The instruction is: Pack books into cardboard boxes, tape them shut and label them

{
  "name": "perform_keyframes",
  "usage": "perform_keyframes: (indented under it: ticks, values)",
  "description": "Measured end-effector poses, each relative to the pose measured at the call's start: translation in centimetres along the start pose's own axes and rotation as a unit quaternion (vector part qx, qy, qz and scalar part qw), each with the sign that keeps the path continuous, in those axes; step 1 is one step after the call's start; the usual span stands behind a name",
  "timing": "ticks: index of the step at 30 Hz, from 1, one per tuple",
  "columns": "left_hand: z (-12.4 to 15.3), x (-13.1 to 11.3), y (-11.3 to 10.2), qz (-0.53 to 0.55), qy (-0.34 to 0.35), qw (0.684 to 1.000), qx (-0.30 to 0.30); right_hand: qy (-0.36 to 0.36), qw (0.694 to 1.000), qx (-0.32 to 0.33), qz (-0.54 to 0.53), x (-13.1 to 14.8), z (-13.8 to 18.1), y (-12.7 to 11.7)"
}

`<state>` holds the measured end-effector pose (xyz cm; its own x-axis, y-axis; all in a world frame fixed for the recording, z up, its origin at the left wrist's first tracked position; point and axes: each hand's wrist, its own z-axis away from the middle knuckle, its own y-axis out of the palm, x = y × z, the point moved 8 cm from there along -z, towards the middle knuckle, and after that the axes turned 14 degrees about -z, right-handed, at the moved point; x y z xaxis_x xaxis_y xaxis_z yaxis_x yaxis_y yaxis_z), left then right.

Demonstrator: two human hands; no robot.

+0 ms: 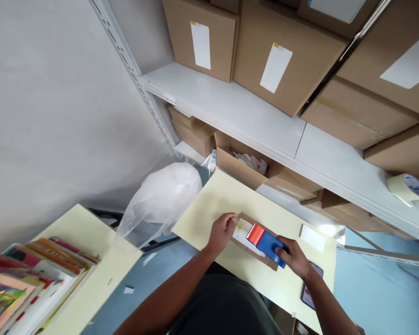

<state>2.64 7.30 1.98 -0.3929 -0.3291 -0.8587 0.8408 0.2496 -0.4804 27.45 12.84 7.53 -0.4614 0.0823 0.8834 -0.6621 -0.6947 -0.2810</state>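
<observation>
A small cardboard box with a white label lies on a pale yellow table. My left hand rests on the box's left end, fingers curled against it. My right hand grips a blue and red tape dispenser, which is pressed onto the top of the box. A white slip of paper lies on the table just right of the box.
A phone lies by my right wrist. White shelves hold cardboard boxes; a tape roll sits at the right. A clear plastic bag hangs left of the table. Books are stacked on a second table, lower left.
</observation>
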Motion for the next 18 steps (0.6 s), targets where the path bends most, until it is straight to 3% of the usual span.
perform_keyframes:
  ticks: [5,7,10,14,18]
  values:
    - [1.4,-1.9,3.2,0.082,-0.046,0.973,0.213,0.016,0.999,-0.007,0.043,0.6,0.5,0.6]
    - [1.6,-1.5,4.3,0.105,-0.071,0.957,0.260,0.020,0.998,-0.011,0.058,0.7,0.7,0.8]
    - [1.1,-0.9,4.3,0.097,-0.063,0.963,0.244,0.033,0.996,-0.009,0.086,1.0,1.0,1.3]
    - [0.6,-0.5,2.4,0.040,-0.006,0.983,0.180,0.046,0.989,0.006,0.139,2.0,0.6,2.4]
    - [-0.4,1.9,-0.1,0.016,-0.039,0.991,0.125,0.052,0.983,0.002,0.178,2.8,-0.2,3.2]
